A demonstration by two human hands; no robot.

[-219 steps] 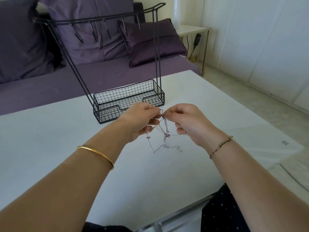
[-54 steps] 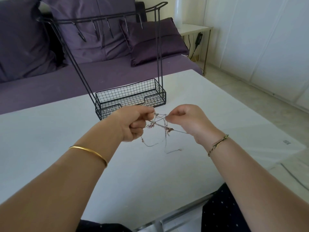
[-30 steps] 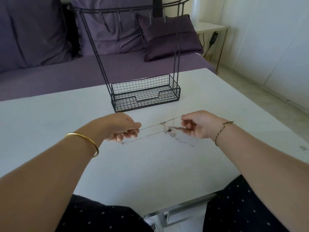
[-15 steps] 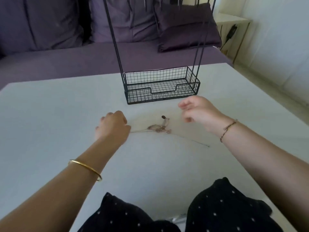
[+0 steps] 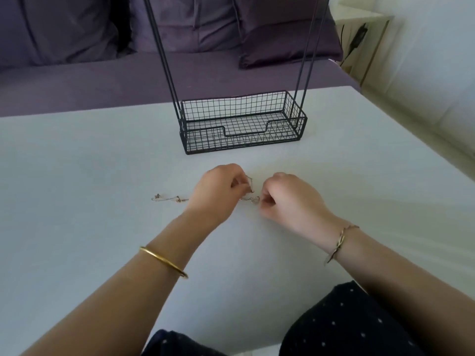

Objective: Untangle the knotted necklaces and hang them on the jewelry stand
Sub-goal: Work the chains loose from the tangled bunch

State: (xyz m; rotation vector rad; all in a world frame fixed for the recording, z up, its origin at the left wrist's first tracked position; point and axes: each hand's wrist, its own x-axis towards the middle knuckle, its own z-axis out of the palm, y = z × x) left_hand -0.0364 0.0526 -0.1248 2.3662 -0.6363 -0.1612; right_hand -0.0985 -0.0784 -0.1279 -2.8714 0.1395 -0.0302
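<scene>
The knotted necklaces [image 5: 250, 196] are thin gold chains lying on the white table [image 5: 102, 176], in front of the jewelry stand. A loose length of chain [image 5: 168, 198] trails left from under my left hand. My left hand [image 5: 221, 192] rests on the table and pinches a loop of chain at the knot. My right hand [image 5: 288, 199] sits just right of it, curled fingertips pinching the knot's right end. The black wire jewelry stand [image 5: 241, 124] stands behind with its basket base empty. Its uprights rise out of view and the hook bar is hidden.
A purple sofa [image 5: 77, 73] with cushions [image 5: 285, 39] runs behind the table's far edge. A small side table [image 5: 365, 27] with a dangling cable is at the back right. The table's right edge slants down past the stand. My dark dotted clothing [image 5: 347, 325] is at the near edge.
The chains, earlier held up and stretched between both hands, now lie on the table. My hands have come back together at the knot, and the view has tilted down.
</scene>
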